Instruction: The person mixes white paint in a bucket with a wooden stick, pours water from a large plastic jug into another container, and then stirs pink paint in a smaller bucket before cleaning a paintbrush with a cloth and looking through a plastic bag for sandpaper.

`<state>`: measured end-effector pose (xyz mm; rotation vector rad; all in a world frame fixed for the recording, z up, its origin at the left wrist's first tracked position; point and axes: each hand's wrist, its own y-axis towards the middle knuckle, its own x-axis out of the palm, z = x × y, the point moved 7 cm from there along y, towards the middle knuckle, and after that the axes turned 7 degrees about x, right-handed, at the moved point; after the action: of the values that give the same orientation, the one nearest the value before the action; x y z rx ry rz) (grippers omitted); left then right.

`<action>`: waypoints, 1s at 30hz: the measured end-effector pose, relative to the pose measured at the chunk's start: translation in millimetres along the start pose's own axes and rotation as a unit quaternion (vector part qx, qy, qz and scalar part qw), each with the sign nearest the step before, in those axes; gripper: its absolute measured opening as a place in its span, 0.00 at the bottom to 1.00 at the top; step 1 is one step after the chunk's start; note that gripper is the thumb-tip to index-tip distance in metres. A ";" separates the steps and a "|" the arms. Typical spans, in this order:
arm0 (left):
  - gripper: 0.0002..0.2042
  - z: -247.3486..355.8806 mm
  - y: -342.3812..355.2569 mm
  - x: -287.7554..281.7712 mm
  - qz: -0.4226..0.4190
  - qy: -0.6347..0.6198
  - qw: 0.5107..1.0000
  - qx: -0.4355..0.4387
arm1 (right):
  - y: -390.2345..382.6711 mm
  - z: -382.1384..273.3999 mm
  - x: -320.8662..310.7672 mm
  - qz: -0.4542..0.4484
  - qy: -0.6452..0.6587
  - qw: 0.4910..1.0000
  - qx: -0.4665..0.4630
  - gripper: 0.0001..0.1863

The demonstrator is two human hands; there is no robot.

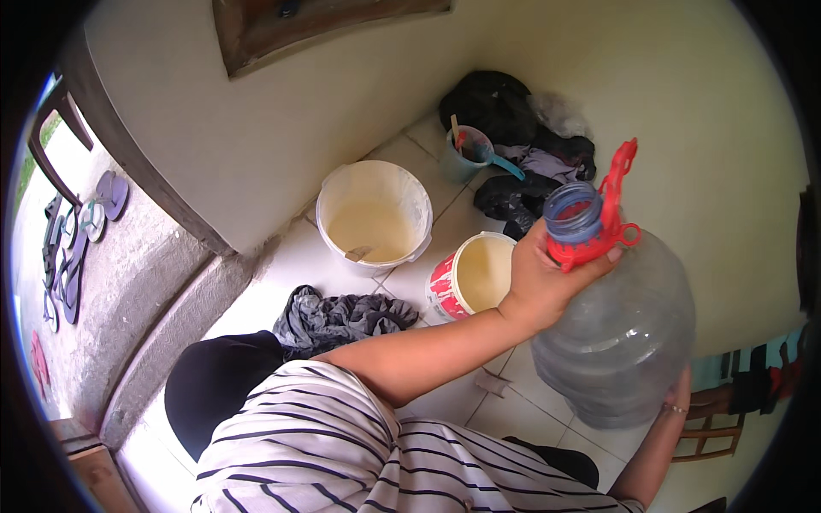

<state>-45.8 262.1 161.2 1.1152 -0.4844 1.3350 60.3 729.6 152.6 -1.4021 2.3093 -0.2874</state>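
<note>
A large clear plastic water jug [629, 329] is tilted in front of me on the right, its mouth pointing up and away. My left hand [547, 278] is closed round the neck, just under a red plastic carrying handle [609, 214] whose loop sticks up. The jug's bluish threaded mouth is uncapped. My right hand [680, 393] holds the lower side of the jug near its base; its fingers are partly hidden behind the plastic. Just left of the jug stands a small white and red bucket [443, 286] with pale yellowish contents, partly covered by my left hand.
A larger white bucket [327, 222] with cloudy yellowish liquid stands near the wall. Behind it are a blue dipper [506, 165] with sticks in it and black plastic bags [487, 103]. A crumpled dark cloth [342, 316] lies on the tiles. Sandals [113, 192] sit beyond a raised sill.
</note>
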 end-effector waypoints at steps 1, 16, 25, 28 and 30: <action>0.20 3.5 -1.4 -6.1 0.009 0.001 1.000 0.007 | -1.3 -6.0 9.4 -0.008 -0.010 1.000 0.003 0.34; 0.14 12.0 -19.5 -90.2 0.107 0.071 0.991 -0.021 | -26.2 -56.1 116.7 -0.036 -0.095 0.995 0.008 0.37; 0.11 7.2 -10.3 -113.6 0.139 0.099 0.985 0.004 | -33.1 -75.7 133.2 -0.008 -0.198 0.980 -0.014 0.44; 0.11 8.4 -6.9 -118.8 0.136 0.131 0.982 0.011 | -34.7 -78.4 138.6 -0.015 -0.179 0.984 -0.011 0.43; 0.11 8.7 -3.9 -121.0 0.141 0.122 0.982 0.013 | -37.3 -81.3 144.3 -0.008 -0.185 0.983 -0.009 0.43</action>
<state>-68.3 193.0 64.0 0.9110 -0.4555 1.7065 -5.0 581.5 203.8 -1.3519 2.0017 -0.0058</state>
